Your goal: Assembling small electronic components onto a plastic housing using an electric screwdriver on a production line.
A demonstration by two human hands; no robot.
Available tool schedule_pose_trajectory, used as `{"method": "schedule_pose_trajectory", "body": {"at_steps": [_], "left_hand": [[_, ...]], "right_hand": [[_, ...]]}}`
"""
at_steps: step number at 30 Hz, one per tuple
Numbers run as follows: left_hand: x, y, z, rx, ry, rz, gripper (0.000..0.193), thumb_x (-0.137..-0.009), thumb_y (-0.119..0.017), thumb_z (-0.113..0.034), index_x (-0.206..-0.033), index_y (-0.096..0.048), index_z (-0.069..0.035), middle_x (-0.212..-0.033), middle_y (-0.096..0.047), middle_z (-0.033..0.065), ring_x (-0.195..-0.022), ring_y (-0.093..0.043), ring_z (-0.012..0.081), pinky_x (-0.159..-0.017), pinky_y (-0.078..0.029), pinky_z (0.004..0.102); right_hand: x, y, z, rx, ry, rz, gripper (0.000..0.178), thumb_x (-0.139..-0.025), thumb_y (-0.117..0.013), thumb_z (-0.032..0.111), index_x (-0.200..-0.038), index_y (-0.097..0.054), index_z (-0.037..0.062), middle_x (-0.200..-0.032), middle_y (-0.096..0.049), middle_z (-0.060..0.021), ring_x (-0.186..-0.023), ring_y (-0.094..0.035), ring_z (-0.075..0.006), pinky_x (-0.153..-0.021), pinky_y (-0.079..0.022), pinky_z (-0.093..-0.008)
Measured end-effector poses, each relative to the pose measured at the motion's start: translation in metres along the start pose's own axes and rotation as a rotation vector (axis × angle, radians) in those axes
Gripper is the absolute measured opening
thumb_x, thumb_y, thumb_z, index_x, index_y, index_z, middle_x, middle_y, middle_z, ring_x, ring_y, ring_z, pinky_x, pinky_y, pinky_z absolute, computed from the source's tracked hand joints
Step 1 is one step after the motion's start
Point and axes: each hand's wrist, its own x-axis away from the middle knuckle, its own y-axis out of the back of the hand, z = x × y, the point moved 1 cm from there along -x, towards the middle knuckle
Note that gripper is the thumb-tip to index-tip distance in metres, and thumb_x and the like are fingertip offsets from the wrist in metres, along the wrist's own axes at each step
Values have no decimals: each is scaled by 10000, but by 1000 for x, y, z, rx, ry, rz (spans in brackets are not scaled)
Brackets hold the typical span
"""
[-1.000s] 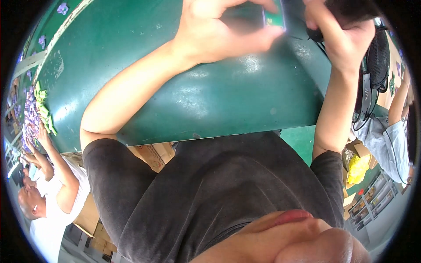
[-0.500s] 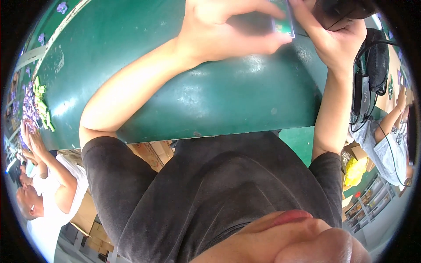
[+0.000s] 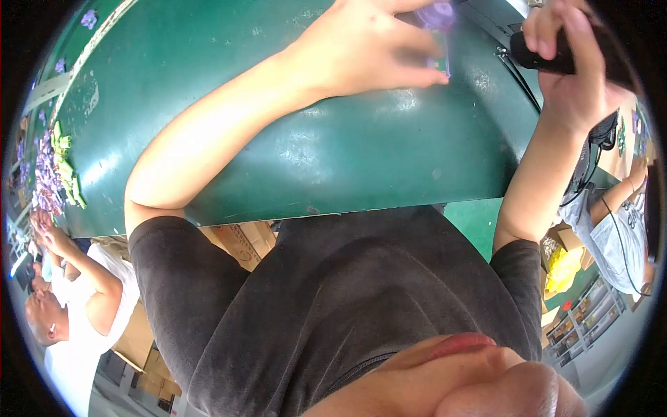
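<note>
My left hand (image 3: 365, 48) is at the far middle of the green table (image 3: 333, 160). Its thumb and fingers close around the edges of a small clear, purple-tinted plastic piece (image 3: 438, 19) with green in it. Part of that piece is hidden by my fingers and cut off by the upper edge. To the right, my right hand (image 3: 580, 87) is raised and wrapped round a black cylindrical hand tool (image 3: 608, 55). The tool lies sideways in the grip, apart from the plastic piece; its exact kind cannot be made out.
Purple pieces (image 3: 48, 167) and light-green strips (image 3: 64, 163) lie heaped at the table's left end, beside a co-worker in white (image 3: 104, 306). Thin black cables (image 3: 521, 80) run near my right forearm. At the right sit another person (image 3: 611, 229) and a yellow bag (image 3: 563, 271).
My right hand has moved right, away from the plastic piece, carrying the black tool. My left hand has shifted slightly left and nearer with the piece. The left co-worker's hands moved a little.
</note>
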Motion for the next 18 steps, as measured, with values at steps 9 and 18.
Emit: {"method": "schedule_pose_trajectory", "body": {"at_steps": [9, 18], "left_hand": [[2, -6, 2, -131, -67, 153, 266, -746, -868, -213, -914, -785, -25, -1375, -567, 333, -1227, -613, 458, -1040, -522, 430], [4, -9, 1, -219, -117, 170, 268, -754, -865, -212, -927, -789, -21, -1377, -560, 341, -1234, -609, 459, -1047, -518, 432]], "right_hand": [[17, -7, -9, -218, 24, -32, 450, -1044, -490, 157, -1477, -376, 109, -798, -457, -16, -538, -471, -109, -534, -480, -275], [25, -15, -16, -370, -13, 9, 507, -1009, -553, 104, -1476, -356, 120, -779, -478, -22, -525, -500, -127, -555, -501, -299]]}}
